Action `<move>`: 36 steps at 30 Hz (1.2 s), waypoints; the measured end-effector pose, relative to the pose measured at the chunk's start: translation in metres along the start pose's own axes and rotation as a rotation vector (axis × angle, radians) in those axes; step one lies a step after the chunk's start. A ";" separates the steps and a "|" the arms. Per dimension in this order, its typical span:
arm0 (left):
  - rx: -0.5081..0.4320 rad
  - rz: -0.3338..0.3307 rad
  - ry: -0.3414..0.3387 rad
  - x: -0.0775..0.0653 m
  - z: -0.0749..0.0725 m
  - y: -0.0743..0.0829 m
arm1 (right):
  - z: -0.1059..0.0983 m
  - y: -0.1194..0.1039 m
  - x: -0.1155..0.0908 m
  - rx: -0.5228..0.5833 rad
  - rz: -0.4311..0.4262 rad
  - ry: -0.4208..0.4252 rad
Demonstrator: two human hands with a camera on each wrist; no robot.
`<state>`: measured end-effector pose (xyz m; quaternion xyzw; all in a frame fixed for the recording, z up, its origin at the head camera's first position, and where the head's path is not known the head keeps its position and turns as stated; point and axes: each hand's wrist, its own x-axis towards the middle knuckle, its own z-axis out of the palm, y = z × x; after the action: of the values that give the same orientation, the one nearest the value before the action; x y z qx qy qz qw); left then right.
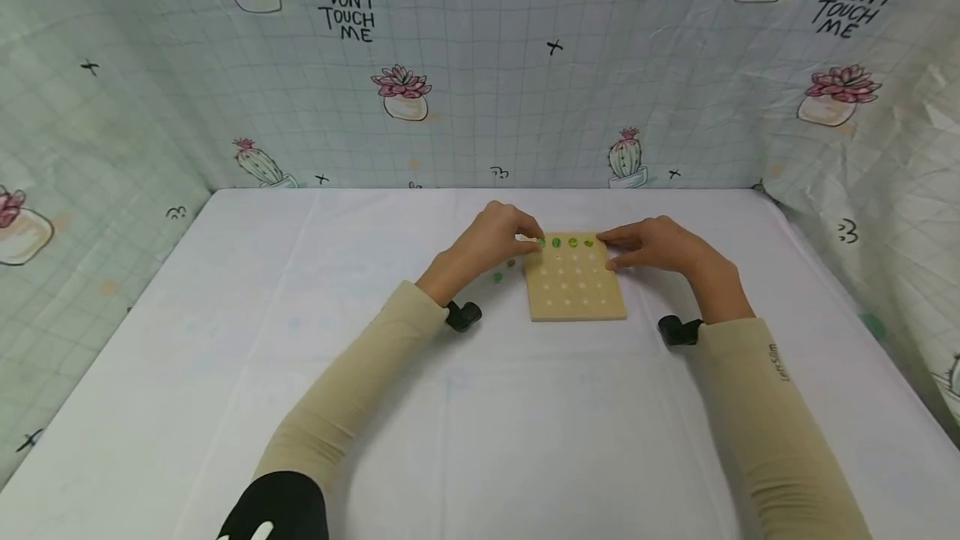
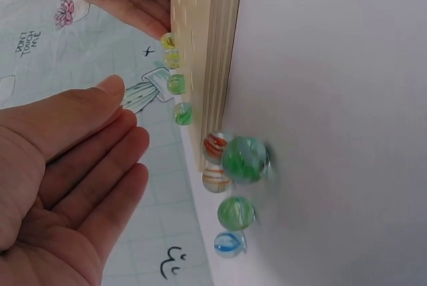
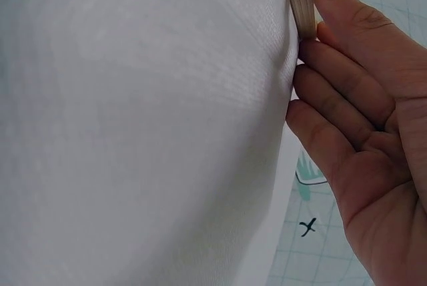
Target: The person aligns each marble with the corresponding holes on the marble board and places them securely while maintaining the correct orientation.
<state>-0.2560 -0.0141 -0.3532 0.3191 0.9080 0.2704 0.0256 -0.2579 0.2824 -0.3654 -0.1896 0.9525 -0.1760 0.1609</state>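
Loose marbles (image 2: pixel 236 213) lie at nine o'clock of the wooden board (image 1: pixel 576 312) on the table (image 1: pixel 525 440); at ten, the left hand (image 1: pixel 487 242), grip apparently released; at twelve, seated marbles (image 1: pixel 573 242); at two, the right hand (image 1: pixel 660 244) grasps the board. Probably filling dimples; next calls for pinching another marble

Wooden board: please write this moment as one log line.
left hand: near marble row; right hand: at far right corner of wooden board; loose marbles: left of board
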 end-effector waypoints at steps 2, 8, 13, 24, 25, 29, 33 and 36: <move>-0.006 -0.008 -0.002 0.003 0.002 0.001 | 0.000 -0.001 0.000 -0.003 0.003 -0.002; -0.016 -0.050 -0.024 0.009 0.007 0.004 | -0.001 -0.002 -0.001 -0.005 0.006 -0.010; -0.016 -0.079 -0.026 0.011 0.009 0.005 | -0.002 -0.002 -0.001 -0.008 0.010 -0.018; -0.062 -0.133 -0.092 0.012 0.005 -0.001 | -0.004 -0.006 -0.002 0.002 0.017 -0.015; -0.061 -0.133 -0.097 0.012 0.005 -0.002 | -0.004 -0.006 -0.002 0.003 0.020 -0.015; -0.068 -0.142 -0.111 0.013 0.004 -0.003 | -0.004 -0.006 -0.001 0.001 0.032 -0.019; -0.076 -0.183 -0.117 0.014 0.005 -0.001 | -0.004 -0.006 -0.001 0.003 0.039 -0.029; -0.058 -0.234 -0.108 0.016 0.006 0.003 | -0.004 -0.005 0.000 0.000 0.031 -0.026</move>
<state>-0.2657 0.0006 -0.3546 0.2244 0.9281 0.2741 0.1151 -0.2572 0.2790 -0.3597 -0.1769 0.9531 -0.1710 0.1760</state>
